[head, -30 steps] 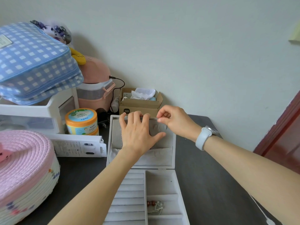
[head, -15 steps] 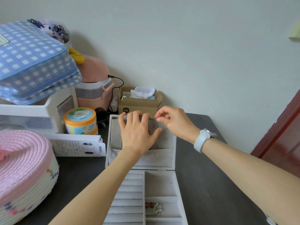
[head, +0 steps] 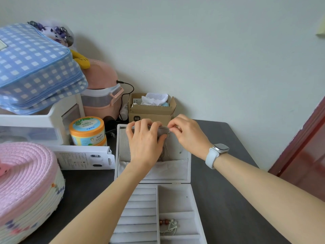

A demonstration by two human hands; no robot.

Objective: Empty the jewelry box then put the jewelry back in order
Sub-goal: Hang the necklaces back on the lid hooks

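The white jewelry box (head: 191, 205) lies open on the dark table, its lid (head: 182, 166) standing up behind the tray. My left hand (head: 144, 143) lies flat against the lid's grey lining, fingers curled over its top edge. My right hand (head: 186, 134), with a white watch on the wrist, pinches the top end of a thin silver necklace (head: 167, 147) at the lid's upper edge; the chain hangs down into the lid's pocket. A bracelet (head: 167, 223) with brown and white beads lies in a right-hand compartment. The ring rolls (head: 139, 213) on the left hold nothing.
Behind the lid stands a small cardboard box (head: 151, 110). To the left are an orange-lidded jar (head: 87, 131), a white carton (head: 84, 157), a pink woven basket (head: 26, 182), a white drawer unit (head: 35, 124) under a blue gingham bag (head: 35, 67), and a pink appliance (head: 103, 88).
Both hands stay at the top of the lid. My right fingertips have shifted slightly along the upper edge with the chain; the view has tilted a little.
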